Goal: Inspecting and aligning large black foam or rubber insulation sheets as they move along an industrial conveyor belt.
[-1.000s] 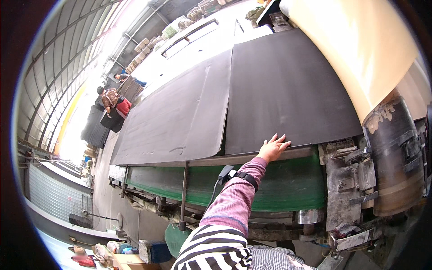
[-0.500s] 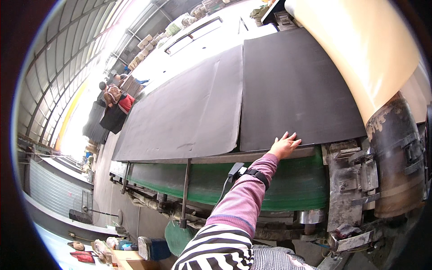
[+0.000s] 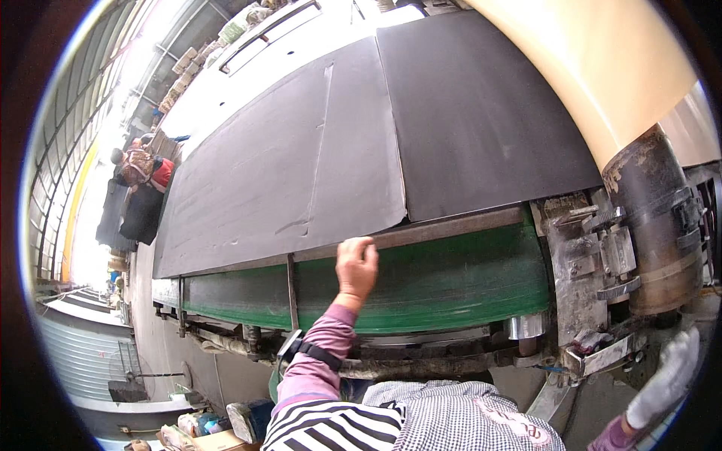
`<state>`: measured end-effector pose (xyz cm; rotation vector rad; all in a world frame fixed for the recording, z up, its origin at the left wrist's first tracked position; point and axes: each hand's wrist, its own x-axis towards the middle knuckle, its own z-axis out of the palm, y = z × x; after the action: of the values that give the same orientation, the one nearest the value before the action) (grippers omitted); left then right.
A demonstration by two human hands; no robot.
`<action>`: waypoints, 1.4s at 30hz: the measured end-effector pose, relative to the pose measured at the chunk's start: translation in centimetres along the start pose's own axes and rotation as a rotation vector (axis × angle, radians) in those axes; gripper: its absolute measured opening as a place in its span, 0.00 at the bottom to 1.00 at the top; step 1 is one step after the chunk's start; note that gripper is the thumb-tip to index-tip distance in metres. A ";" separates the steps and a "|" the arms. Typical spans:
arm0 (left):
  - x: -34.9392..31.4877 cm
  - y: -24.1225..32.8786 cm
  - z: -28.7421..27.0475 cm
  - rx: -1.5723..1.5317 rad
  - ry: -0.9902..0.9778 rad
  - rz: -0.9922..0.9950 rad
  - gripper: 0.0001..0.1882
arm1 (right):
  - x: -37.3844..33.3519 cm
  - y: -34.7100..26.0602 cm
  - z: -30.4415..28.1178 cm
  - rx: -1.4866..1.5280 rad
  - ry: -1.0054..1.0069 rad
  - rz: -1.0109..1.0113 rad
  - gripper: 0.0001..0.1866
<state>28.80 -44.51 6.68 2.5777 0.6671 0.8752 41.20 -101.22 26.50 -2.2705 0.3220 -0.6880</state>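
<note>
My left hand (image 3: 356, 267), bare, is at the near edge of a large dark grey sheet (image 3: 278, 165), just left of the sheet's near right corner. Its fingers are curled in; what they hold, if anything, is hidden. A second dark sheet (image 3: 481, 113) lies to the right, and the left sheet's edge meets or overlaps it along a seam. Below the hand runs a green-edged conveyor belt (image 3: 466, 278). My right hand (image 3: 665, 379), in a whitish glove, is low at the far right beside the machine frame, smeared by motion, so its fingers are unclear.
A wide cream-coloured web (image 3: 602, 68) passes over a worn roller (image 3: 647, 180) on the right. Metal brackets (image 3: 587, 263) stand at the belt's right end. A person (image 3: 139, 169) stands by dark sheets at the far left. A blue bin (image 3: 252, 421) sits lower left.
My left hand has moved left from the right sheet's near edge, and its spread fingers have curled. My gloved right hand has come into view. The view has shifted.
</note>
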 end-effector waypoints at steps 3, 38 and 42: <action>0.7 -13.0 -7.9 0.316 0.041 -0.223 0.09 | -6.8 -6.4 11.7 0.224 -0.504 -0.333 0.12; 6.5 -35.3 -9.5 0.331 -0.495 -0.256 0.36 | -16.4 -18.9 43.5 -0.547 -0.592 -0.545 0.06; 7.8 -29.3 -8.7 0.492 -0.691 -0.041 0.41 | -16.2 -17.6 39.9 -0.310 -0.518 -0.700 0.06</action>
<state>19.31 -14.55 3.83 2.9893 0.7717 -0.2562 50.80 -59.05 9.30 -2.7633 -0.6878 -0.3573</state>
